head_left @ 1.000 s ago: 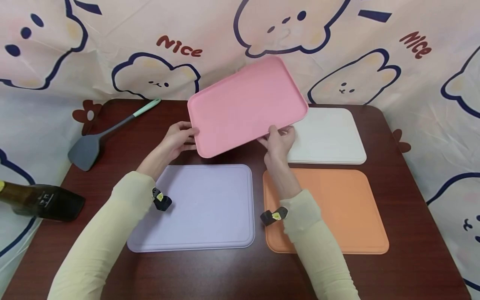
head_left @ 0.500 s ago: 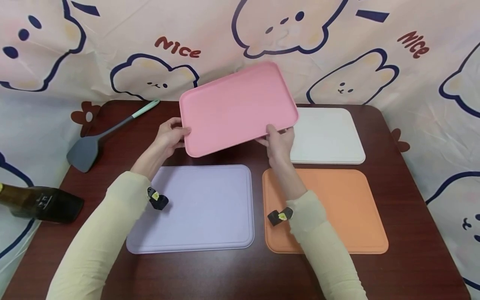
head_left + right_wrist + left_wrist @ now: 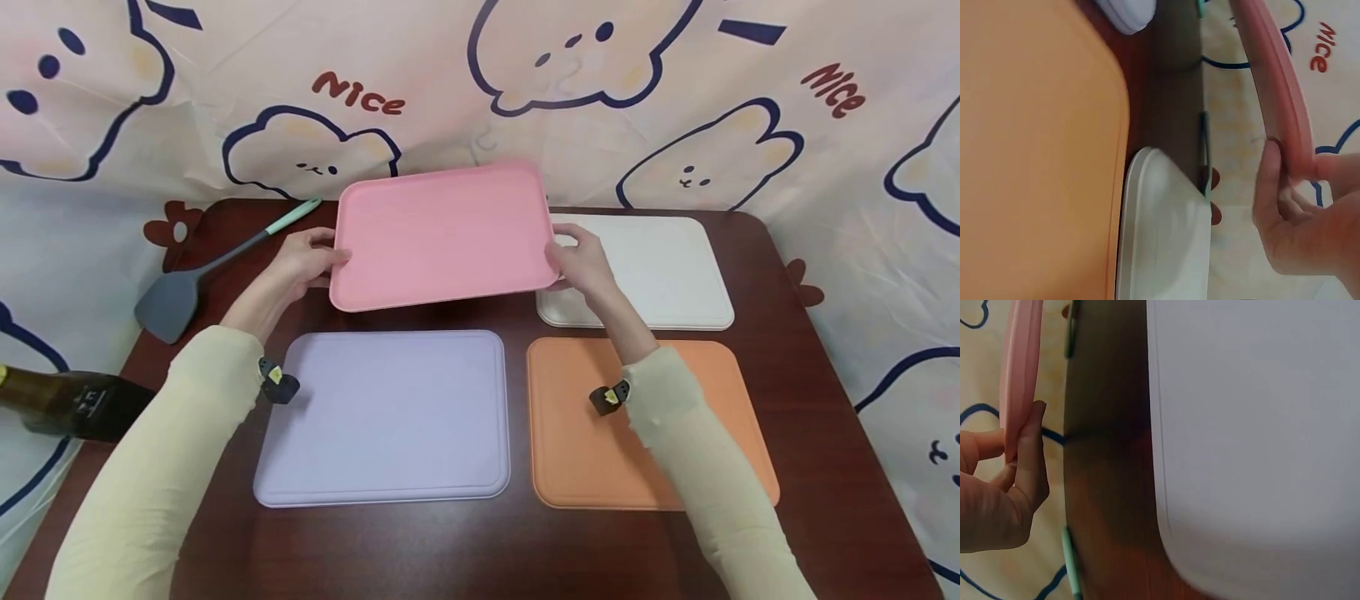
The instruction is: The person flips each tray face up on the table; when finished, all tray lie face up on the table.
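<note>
A pink tray (image 3: pixel 442 237) with a raised rim is held in the air over the back of the table, its face tilted towards me. At its left end, my left hand (image 3: pixel 303 260) pinches the rim, thumb on the face and fingers behind. My right hand (image 3: pixel 585 260) grips the right end likewise, over the white board's left part. In the left wrist view the left hand (image 3: pixel 1004 494) holds the tray (image 3: pixel 1022 362) edge-on. The right wrist view shows the right hand (image 3: pixel 1304 231) with the tray's corner (image 3: pixel 1294 137) between thumb and fingers.
Flat on the table lie a lavender board (image 3: pixel 386 417), an orange board (image 3: pixel 592 450) and a white board (image 3: pixel 652 267). A grey spatula (image 3: pixel 168 304) lies back left; a dark bottle (image 3: pixel 82 406) is at the left edge. A mint-green strip (image 3: pixel 1072 331) shows at the table's back edge.
The pink tray has come down and left and turned closer to level. My right hand has moved from its lower edge to its right end; the left hand has shifted left with it.
</note>
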`<state>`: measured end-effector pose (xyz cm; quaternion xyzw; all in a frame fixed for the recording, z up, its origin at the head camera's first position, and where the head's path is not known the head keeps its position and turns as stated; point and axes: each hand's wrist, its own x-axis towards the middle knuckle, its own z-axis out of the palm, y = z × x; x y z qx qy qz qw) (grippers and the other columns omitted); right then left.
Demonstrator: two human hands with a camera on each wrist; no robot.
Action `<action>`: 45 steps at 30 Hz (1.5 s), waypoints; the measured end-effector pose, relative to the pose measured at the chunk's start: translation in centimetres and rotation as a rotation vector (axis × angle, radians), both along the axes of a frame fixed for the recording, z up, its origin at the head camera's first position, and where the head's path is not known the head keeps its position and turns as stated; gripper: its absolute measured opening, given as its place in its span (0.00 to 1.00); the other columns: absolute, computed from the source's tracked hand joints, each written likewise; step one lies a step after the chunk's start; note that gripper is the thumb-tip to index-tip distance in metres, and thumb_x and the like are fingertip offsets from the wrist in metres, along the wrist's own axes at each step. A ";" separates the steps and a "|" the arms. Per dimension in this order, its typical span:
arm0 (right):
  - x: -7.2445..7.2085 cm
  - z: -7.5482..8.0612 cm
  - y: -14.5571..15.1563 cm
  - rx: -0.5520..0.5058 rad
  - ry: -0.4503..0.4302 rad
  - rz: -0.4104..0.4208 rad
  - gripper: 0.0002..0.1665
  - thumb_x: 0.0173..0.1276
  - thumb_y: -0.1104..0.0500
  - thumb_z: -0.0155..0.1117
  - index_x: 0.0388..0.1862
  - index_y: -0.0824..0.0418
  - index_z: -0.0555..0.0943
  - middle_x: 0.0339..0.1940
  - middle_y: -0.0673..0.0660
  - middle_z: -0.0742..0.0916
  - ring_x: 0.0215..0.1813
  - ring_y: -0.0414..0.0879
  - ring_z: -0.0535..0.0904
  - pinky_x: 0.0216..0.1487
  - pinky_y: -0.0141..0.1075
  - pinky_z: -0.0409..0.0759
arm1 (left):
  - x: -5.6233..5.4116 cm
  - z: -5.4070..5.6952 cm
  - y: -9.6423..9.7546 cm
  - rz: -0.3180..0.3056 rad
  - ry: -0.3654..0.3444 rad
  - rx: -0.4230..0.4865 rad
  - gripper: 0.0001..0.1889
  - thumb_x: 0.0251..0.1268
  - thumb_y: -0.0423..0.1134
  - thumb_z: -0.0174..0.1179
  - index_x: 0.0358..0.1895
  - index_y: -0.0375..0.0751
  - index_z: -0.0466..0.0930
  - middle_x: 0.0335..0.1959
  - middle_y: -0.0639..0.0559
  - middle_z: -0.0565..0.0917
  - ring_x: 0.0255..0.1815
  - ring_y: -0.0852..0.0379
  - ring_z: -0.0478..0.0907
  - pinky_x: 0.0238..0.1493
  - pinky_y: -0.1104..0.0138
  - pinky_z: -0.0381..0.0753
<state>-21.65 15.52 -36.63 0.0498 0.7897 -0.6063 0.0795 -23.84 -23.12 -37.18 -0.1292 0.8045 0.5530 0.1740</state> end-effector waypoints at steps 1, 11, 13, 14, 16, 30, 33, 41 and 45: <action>-0.1 -0.2 0.0 0.032 -0.013 0.029 0.28 0.65 0.65 0.51 0.65 0.65 0.69 0.35 0.66 0.85 0.24 0.45 0.83 0.26 0.37 0.84 | 0.0 0.0 -0.2 -0.009 0.002 -0.025 0.31 0.70 0.36 0.56 0.72 0.36 0.57 0.51 0.41 0.72 0.32 0.62 0.79 0.37 0.65 0.83; -0.7 -1.6 -2.4 0.180 -0.048 0.193 0.23 0.58 0.72 0.55 0.55 0.74 0.70 0.38 0.69 0.85 0.23 0.43 0.83 0.32 0.39 0.85 | 0.0 -0.7 -2.6 -0.055 0.027 -0.221 0.31 0.71 0.37 0.56 0.71 0.30 0.58 0.57 0.31 0.72 0.41 0.52 0.80 0.47 0.52 0.81; -0.8 -2.0 -3.1 0.199 -0.040 0.211 0.22 0.57 0.74 0.56 0.54 0.75 0.71 0.37 0.70 0.86 0.23 0.44 0.84 0.31 0.38 0.85 | 0.1 -0.8 -3.0 -0.059 0.028 -0.256 0.30 0.70 0.37 0.56 0.71 0.28 0.58 0.56 0.30 0.72 0.38 0.54 0.80 0.45 0.53 0.82; -0.8 -2.2 -3.4 0.222 -0.031 0.218 0.22 0.57 0.74 0.56 0.53 0.75 0.71 0.36 0.70 0.86 0.23 0.45 0.84 0.30 0.37 0.84 | 0.1 -0.9 -3.1 -0.062 0.027 -0.272 0.30 0.70 0.36 0.56 0.71 0.28 0.58 0.55 0.30 0.72 0.36 0.55 0.80 0.44 0.53 0.83; -0.8 -2.6 -3.9 0.281 -0.013 0.226 0.23 0.56 0.74 0.56 0.53 0.74 0.72 0.35 0.68 0.86 0.24 0.45 0.84 0.29 0.33 0.84 | 0.2 -1.1 -3.4 -0.072 0.023 -0.301 0.29 0.70 0.35 0.55 0.70 0.27 0.58 0.55 0.29 0.72 0.36 0.54 0.80 0.43 0.53 0.83; -1.2 -3.6 -6.0 0.576 0.052 0.230 0.24 0.49 0.73 0.59 0.49 0.72 0.75 0.42 0.64 0.84 0.38 0.54 0.83 0.37 0.37 0.81 | 0.1 -1.8 -3.9 -0.113 0.054 -0.441 0.27 0.64 0.31 0.51 0.66 0.22 0.62 0.56 0.26 0.71 0.39 0.44 0.81 0.41 0.54 0.84; -1.4 -3.7 -6.2 0.621 0.048 0.232 0.26 0.49 0.71 0.60 0.51 0.71 0.74 0.47 0.64 0.82 0.46 0.57 0.80 0.44 0.40 0.80 | -0.2 -2.1 -4.0 -0.108 0.064 -0.469 0.27 0.63 0.29 0.49 0.66 0.23 0.62 0.55 0.25 0.72 0.40 0.43 0.80 0.38 0.56 0.84; -1.5 -3.9 -6.5 0.639 0.032 0.236 0.23 0.49 0.72 0.60 0.48 0.70 0.74 0.41 0.63 0.84 0.37 0.54 0.84 0.41 0.40 0.81 | -0.5 -2.1 -3.7 -0.122 0.114 -0.582 0.26 0.58 0.27 0.49 0.63 0.24 0.67 0.48 0.27 0.76 0.25 0.51 0.79 0.24 0.65 0.81; -1.6 -4.0 -6.7 0.658 0.033 0.242 0.20 0.51 0.72 0.60 0.46 0.69 0.73 0.33 0.61 0.84 0.27 0.52 0.84 0.35 0.39 0.82 | -0.6 -2.0 -3.5 -0.130 0.114 -0.631 0.26 0.59 0.28 0.49 0.63 0.27 0.68 0.47 0.29 0.78 0.23 0.51 0.79 0.21 0.67 0.77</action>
